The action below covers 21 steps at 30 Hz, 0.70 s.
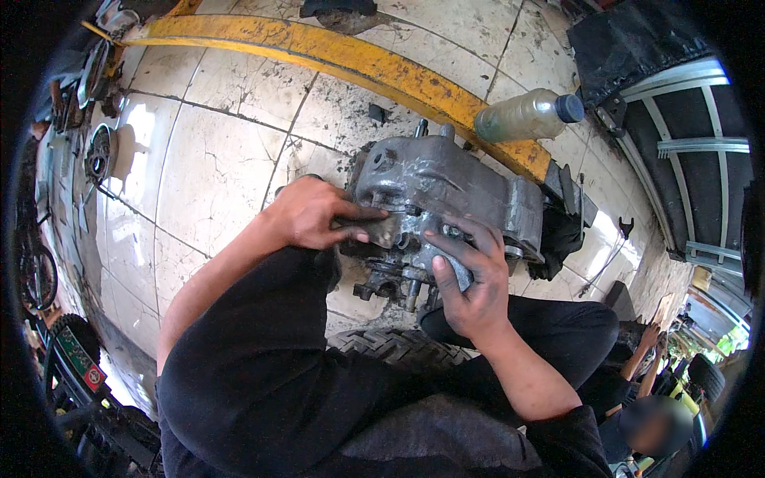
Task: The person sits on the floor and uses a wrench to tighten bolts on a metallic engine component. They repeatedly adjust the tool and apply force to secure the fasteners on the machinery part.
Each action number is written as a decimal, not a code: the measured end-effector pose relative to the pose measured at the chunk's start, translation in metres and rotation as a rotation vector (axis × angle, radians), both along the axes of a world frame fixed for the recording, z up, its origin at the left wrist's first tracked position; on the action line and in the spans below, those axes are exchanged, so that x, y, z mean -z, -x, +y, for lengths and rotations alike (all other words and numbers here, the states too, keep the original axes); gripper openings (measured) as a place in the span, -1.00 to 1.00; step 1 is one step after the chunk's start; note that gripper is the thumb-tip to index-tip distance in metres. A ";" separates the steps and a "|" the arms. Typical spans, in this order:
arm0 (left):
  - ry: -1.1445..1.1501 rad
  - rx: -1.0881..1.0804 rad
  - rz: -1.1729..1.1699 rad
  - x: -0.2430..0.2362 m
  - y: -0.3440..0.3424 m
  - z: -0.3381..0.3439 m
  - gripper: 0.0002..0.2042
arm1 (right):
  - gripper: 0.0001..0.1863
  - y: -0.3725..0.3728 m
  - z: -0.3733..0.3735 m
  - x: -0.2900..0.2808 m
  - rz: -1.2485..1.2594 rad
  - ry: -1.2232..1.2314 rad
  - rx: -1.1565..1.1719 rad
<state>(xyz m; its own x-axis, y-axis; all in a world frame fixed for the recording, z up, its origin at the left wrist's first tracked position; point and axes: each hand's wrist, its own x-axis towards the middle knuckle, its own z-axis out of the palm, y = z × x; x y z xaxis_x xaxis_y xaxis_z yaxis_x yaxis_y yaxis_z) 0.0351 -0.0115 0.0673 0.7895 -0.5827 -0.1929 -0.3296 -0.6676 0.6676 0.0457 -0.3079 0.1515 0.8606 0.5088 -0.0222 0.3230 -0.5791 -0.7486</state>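
Note:
In front of my bent knees sits a grey metal gearbox casing [446, 171], with ribs, bolts and shafts on its near side. From the left, my left hand [312, 213] grips the casing's edge, index finger and thumb pressed to the metal, other fingers curled. My right hand [478, 279] closes round a small grey block [454, 273] at the casing's near right side. Grime darkens the fingertips of both hands. A forked metal part [378, 285] sticks out below the casing.
Behind the casing a yellow metal beam [319, 49] crosses the tiled floor. A capped plastic bottle [526, 116] lies against it. A treaded tyre [398, 344] is under the casing's near side. Another person [649, 426] is at lower right. Metal parts [100, 151] lie at left.

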 end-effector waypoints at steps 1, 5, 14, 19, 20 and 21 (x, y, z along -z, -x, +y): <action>0.053 0.007 -0.027 -0.002 -0.001 -0.003 -0.53 | -0.72 0.001 0.000 0.002 -0.008 -0.005 0.004; -0.109 -0.023 0.013 0.002 -0.001 0.007 -0.54 | -0.72 0.001 -0.001 0.003 -0.015 0.003 -0.006; -0.259 0.037 -0.018 -0.021 -0.008 0.001 -0.57 | -0.72 0.001 0.001 0.002 -0.013 0.017 0.007; -0.254 0.038 -0.028 -0.023 -0.006 0.001 -0.58 | -0.71 0.000 0.001 0.002 -0.019 0.010 -0.006; -0.265 0.054 -0.054 -0.024 -0.007 0.000 -0.58 | -0.71 0.000 0.001 0.001 -0.023 0.014 -0.006; -0.270 0.067 -0.066 -0.028 -0.007 -0.004 -0.58 | -0.71 0.001 0.001 0.002 -0.013 0.023 -0.011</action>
